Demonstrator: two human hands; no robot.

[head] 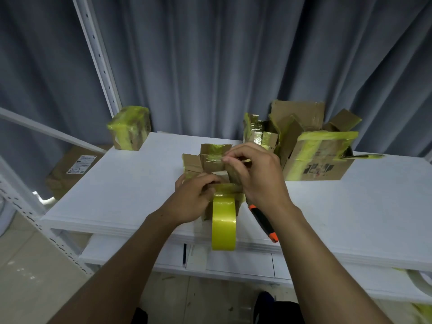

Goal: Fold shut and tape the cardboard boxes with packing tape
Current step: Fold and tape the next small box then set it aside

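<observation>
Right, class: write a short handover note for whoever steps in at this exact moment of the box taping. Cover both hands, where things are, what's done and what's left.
Left hand: grips the near side of the small box at mid-table.
Right hand: pinches at that box's top flaps.
Tape roll: at the table's front edge, its strip running up to the small box.
Knife: on the table, under the right wrist.
Done: the taped box at back left.
Left: the small box's flaps are still up; the open boxes at back right need closing and taping.
</observation>
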